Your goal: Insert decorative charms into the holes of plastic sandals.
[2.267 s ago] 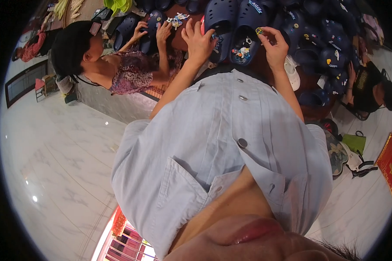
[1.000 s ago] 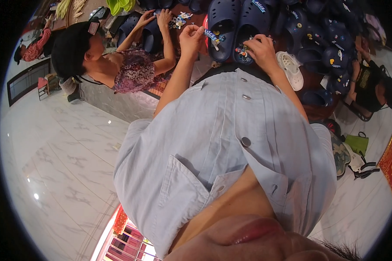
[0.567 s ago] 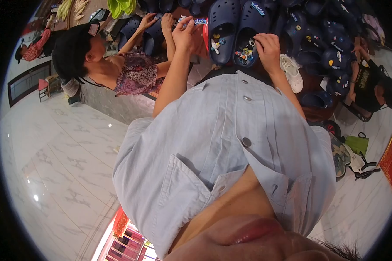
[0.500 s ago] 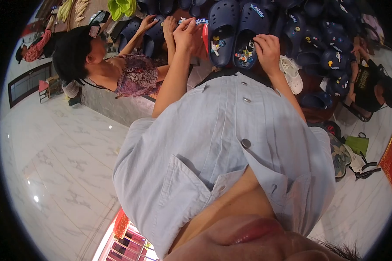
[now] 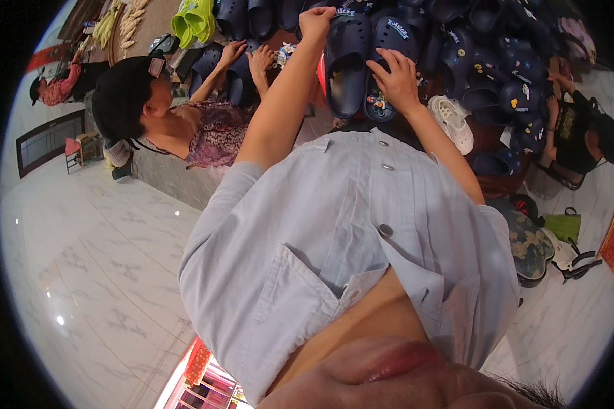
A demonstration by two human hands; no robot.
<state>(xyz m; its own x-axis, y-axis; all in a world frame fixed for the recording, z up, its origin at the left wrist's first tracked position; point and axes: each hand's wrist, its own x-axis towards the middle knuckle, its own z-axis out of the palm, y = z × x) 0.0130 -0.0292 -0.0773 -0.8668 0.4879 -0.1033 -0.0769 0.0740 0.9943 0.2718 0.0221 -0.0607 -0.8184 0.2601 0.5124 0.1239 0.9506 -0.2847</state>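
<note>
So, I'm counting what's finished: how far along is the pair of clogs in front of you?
The right clog already carries small colourful charms near its toe, under the right hand. The left clog shows only one small piece; the left hand is at its heel end. Many dark clogs lie beyond.

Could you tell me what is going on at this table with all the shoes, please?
A person in a pale blue shirt is working on a pair of dark blue clogs lying among many more on the table. The left hand is at the top edge of the left clog, while the right hand rests on the right clog, just above small coloured charms on its toe. To the left, a co-worker's hands handle another dark clog.
</note>
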